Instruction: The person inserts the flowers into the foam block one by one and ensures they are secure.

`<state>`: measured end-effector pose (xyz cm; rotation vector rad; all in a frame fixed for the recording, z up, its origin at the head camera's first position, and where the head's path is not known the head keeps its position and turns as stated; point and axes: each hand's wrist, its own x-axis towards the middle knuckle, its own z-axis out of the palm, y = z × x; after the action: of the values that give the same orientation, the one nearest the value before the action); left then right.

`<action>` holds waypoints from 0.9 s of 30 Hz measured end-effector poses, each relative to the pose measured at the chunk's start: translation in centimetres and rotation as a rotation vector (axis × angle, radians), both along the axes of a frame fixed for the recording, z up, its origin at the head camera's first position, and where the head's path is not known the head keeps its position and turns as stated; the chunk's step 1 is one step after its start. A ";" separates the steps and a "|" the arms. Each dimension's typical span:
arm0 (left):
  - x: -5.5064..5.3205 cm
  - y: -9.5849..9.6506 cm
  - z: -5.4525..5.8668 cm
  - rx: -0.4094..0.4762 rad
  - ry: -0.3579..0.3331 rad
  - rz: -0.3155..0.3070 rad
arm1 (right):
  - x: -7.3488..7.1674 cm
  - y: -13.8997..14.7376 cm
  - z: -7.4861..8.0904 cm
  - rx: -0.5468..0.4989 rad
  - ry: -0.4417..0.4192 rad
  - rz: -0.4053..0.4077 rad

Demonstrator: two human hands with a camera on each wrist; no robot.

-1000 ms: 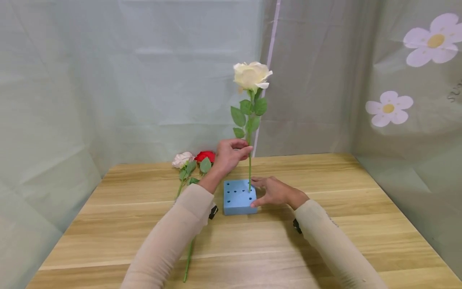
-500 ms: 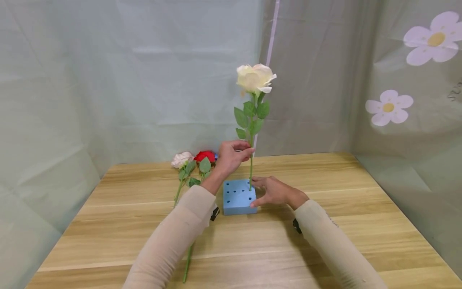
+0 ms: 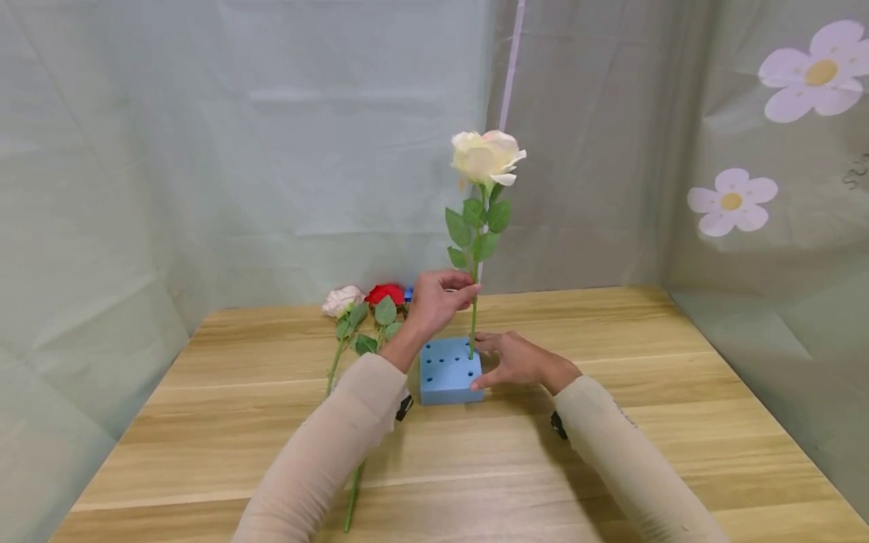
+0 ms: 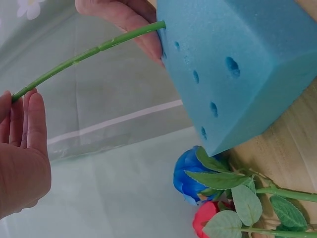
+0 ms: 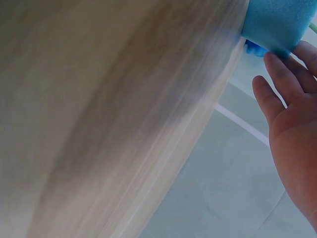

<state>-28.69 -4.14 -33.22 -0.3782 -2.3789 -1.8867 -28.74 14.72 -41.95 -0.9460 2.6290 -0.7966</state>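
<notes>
My left hand [image 3: 436, 305] pinches the green stem of a white rose [image 3: 485, 158] between thumb and fingers, below its leaves. The rose stands upright, with the stem's lower end in a hole on the right side of a light blue foam block [image 3: 448, 369]. In the left wrist view the stem [image 4: 74, 61] bows between the hand and the hole. My right hand [image 3: 519, 360] holds the block's right side, thumb at the near corner and fingers toward the far one. Several other holes in the block's top have nothing in them.
Left of the block, a pale pink rose [image 3: 343, 300] and a red rose [image 3: 386, 294] lie on the wooden table [image 3: 645, 422], partly behind the left forearm. A blue rose [image 4: 190, 171] lies beside the red one. Hanging cloth surrounds the table's back and sides.
The white rose has come down and a little to the right with my left hand, and less stem shows above the block. My right hand and the block have stayed in place.
</notes>
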 end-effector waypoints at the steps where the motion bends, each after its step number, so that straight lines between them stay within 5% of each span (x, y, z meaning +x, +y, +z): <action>1: 0.0 0.0 -0.1 -0.004 0.002 0.002 | 0.0 0.0 0.0 0.002 -0.002 -0.001; 18: 0.7 0.7 -1.0 0.021 0.015 -0.063 | 0.1 0.0 0.2 -0.009 0.032 0.014; 27: 0.7 0.7 -1.3 -0.057 0.074 -0.062 | 0.1 -0.1 0.0 -0.025 0.030 0.024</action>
<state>-27.96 -3.40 -34.49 -0.5226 -2.4033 -1.7991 -28.68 14.67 -41.93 -1.0024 2.6338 -0.8168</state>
